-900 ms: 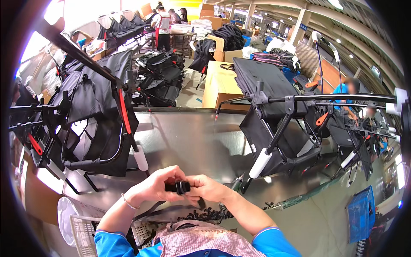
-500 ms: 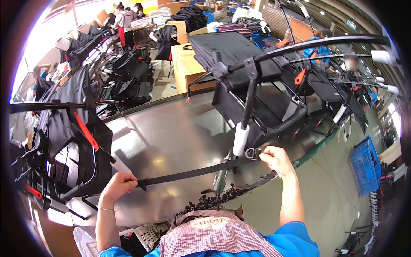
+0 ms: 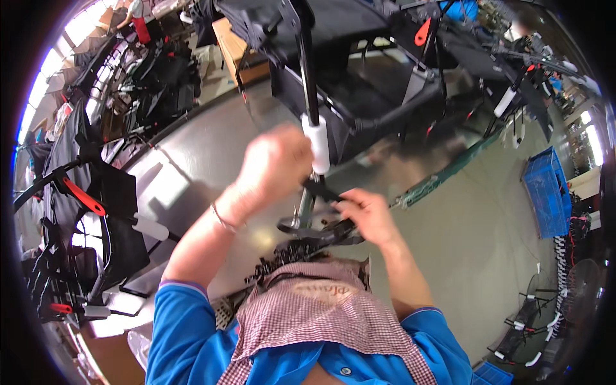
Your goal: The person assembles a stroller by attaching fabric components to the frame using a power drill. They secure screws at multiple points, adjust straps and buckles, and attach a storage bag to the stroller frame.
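A black webbing strap runs short and slanted in front of a black stroller frame's leg, below its white sleeve. My right hand pinches the strap between thumb and fingers. Just left of the white sleeve, my left hand is curled and smeared by motion; what its fingers hold, if anything, is hidden. The stroller, with black fabric seat, stands on the metal table beyond my hands. Below them, more dark strap hangs in a loose curve.
Small black clips lie along the table's near edge. Another stroller frame with a red lever stands at left. A cardboard box is beyond the table. On the floor at right stands a blue crate.
My left hand has swung right and up to the white-sleeved leg. My right hand has come left and slightly down. The strap no longer stretches taut across the table; the view has shifted too.
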Tool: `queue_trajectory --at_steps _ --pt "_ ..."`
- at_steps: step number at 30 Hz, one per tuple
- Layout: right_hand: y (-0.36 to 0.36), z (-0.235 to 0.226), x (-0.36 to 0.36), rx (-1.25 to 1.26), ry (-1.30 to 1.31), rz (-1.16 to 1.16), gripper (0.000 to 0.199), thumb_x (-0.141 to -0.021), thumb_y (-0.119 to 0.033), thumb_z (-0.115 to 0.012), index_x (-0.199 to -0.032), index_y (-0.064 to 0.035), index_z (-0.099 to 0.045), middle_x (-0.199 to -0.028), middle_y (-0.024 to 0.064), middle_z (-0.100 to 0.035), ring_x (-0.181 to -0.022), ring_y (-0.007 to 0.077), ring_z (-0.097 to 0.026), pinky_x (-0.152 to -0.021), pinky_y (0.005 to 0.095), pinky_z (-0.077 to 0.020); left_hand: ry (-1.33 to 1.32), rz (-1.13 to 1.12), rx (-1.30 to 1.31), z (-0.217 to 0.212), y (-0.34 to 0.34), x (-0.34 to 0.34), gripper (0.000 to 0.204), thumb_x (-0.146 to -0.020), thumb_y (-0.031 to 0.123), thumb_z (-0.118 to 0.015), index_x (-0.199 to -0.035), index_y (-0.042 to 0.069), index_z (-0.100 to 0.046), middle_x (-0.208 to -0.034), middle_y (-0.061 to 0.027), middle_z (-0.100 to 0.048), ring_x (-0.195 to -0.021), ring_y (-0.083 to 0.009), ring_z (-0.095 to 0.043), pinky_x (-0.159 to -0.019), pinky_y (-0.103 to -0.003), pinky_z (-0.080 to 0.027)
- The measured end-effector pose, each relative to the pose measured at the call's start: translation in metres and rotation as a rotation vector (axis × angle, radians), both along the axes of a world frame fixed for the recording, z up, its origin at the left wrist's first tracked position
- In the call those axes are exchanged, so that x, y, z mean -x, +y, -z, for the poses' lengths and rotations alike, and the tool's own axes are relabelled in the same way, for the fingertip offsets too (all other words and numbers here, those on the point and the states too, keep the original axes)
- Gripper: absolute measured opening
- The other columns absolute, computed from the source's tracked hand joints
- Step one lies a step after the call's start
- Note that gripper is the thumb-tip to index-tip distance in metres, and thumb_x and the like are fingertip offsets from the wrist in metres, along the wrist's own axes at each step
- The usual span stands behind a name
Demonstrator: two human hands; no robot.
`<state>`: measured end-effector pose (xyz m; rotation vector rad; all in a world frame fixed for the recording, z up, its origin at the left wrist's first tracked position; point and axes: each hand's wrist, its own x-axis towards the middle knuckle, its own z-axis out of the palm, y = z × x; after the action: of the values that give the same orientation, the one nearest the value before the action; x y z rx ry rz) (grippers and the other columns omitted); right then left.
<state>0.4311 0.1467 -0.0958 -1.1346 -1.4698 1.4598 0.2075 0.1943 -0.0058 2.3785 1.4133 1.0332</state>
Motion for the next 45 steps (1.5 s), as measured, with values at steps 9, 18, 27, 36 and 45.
queue_trajectory --at_steps 9,18,27,36,45 --pt "-0.026 0.036 -0.082 0.105 -0.084 0.298 0.010 -0.094 -0.010 -0.061 -0.091 -0.0017 -0.066 -0.065 -0.0042 -0.055 -0.060 0.0029 -0.046 -0.056 0.0208 -0.0360 0.312 -0.325 0.732 0.211 0.004 -0.021 0.057 -0.071 0.040 -0.076 -0.111 0.003 -0.060 -0.106 -0.0173 -0.067 -0.102 -0.0331 -0.064 -0.086 -0.042 -0.053" --pt "-0.020 0.034 -0.087 0.155 -0.032 0.376 0.010 -0.093 -0.008 -0.061 -0.092 0.0007 -0.066 -0.068 -0.0031 -0.055 -0.063 0.0041 -0.048 -0.059 0.0207 -0.0382 0.296 -0.225 0.817 0.253 -0.040 0.025 0.047 -0.066 0.026 -0.070 -0.105 0.002 -0.060 -0.104 -0.0192 -0.065 -0.100 -0.0371 -0.062 -0.086 -0.044 -0.050" --pt "-0.023 0.029 -0.094 0.199 -0.057 0.521 0.013 -0.095 -0.019 -0.060 -0.099 -0.0087 -0.066 -0.067 -0.0074 -0.050 -0.056 -0.0015 -0.036 -0.043 0.0174 -0.0188 0.131 -0.426 0.542 0.252 -0.062 0.080 0.024 -0.082 0.018 -0.059 -0.102 0.007 -0.067 -0.113 -0.0179 -0.059 -0.106 -0.0365 -0.058 -0.090 -0.044 -0.049" --pt "-0.036 0.011 -0.116 0.225 -0.125 0.710 0.012 -0.095 -0.018 -0.059 -0.096 -0.0079 -0.065 -0.067 -0.0071 -0.049 -0.056 -0.0011 -0.036 -0.045 0.0179 -0.0191 0.173 -0.509 0.561 0.226 -0.100 0.139 0.024 -0.080 0.013 -0.068 -0.103 0.006 -0.067 -0.105 -0.0135 -0.061 -0.095 -0.0313 -0.061 -0.085 -0.041 -0.051" --pt "0.013 -0.036 -0.086 -0.032 0.139 0.674 0.013 -0.093 -0.020 -0.064 -0.094 -0.0064 -0.065 -0.066 -0.0055 -0.052 -0.056 -0.0007 -0.041 -0.043 0.0170 -0.0239 -1.000 0.057 -0.011 -0.027 0.088 -0.033 0.043 -0.096 0.006 -0.057 -0.135 0.001 -0.040 -0.100 -0.0057 -0.057 -0.090 -0.0148 -0.058 -0.083 -0.029 -0.048"
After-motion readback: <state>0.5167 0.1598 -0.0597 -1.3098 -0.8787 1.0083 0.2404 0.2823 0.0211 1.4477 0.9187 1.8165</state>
